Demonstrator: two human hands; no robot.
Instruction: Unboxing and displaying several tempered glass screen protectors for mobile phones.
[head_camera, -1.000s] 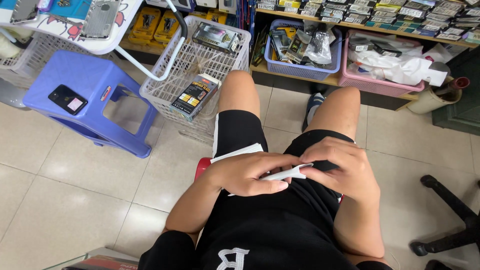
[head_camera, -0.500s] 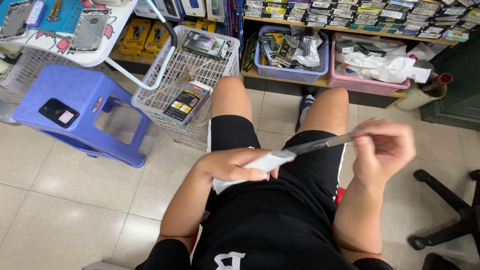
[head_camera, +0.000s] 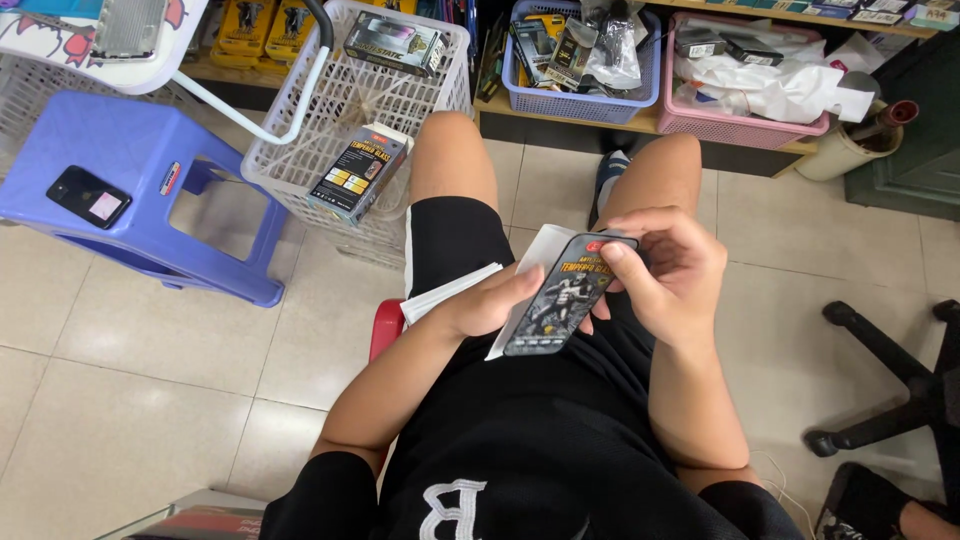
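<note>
Now back from its outstretched reach, right hand (head_camera: 668, 272) pinching the dark screen-protector sleeve (head_camera: 561, 296) at its top; left hand (head_camera: 497, 300) gripping it and white paper (head_camera: 533, 262) above the lap, right of the blue stool (head_camera: 140, 175).

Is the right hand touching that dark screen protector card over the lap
Touching. The head view shows the right hand with its fingers wrapped over the top end of the dark card, no gap between them.
</note>
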